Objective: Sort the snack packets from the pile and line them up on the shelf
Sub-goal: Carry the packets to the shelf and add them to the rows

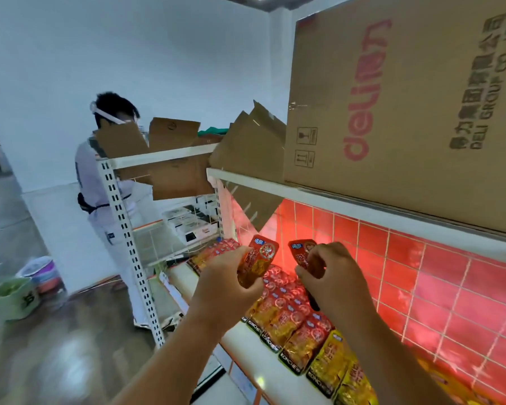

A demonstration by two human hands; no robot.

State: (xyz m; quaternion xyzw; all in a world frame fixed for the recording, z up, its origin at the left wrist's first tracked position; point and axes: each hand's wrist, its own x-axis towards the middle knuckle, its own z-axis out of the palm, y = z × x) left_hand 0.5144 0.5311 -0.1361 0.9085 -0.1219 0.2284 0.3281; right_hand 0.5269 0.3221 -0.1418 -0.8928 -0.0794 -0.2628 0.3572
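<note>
1. Far left, floor level: green tub (11, 296); behind it a second person (105, 182) at a white rack (123, 229). Not part of my job.
2. Centre-left: L hand (225, 285) raised over the shelf (240, 337), fingers and thumb curled round a red-orange packet (259, 258). Pkt upright, long axis near vertical, top leaning slightly right.
3. Centre, below both hands: row of packets (289, 323) lying on the shelf, overlapping, running back-left to front-right.
4. Centre-right: R hand (333, 276) pinches a second packet (303, 251), also upright; its lower part is hidden by fingers.
5. My read: the row lies directly beneath and just beyond both hands. L hand is nearer its far end, so that pkt prob. goes down first, tipped flat to match.
6. Right: cardboard box (406, 112) on the upper shelf (304, 197), red tiled back panel (450, 287) below.
</note>
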